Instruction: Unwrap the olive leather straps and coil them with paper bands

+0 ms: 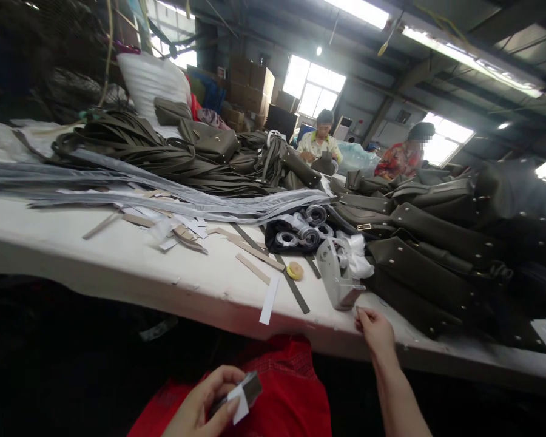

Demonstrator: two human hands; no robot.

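Low in the view, my left hand (216,400) is closed round a small dark folded piece (253,388) with a white paper slip (239,405) under the thumb, above my red clothing (291,388). My right hand (370,325) has its fingers pinched together at the table's front edge; whatever they hold, if anything, is too small to name. Just beyond it stands a grey tape dispenser (339,282). A yellow-edged tape roll (295,271) lies left of the dispenser, near a white strip (269,300) that overhangs the edge.
Dark olive bags (418,273) are piled at the right. Olive straps (141,149) and clear plastic strips (200,194) cover the back left of the white table (131,267). Clear rolls (307,233) sit behind the dispenser. Two people (321,142) are across the table.
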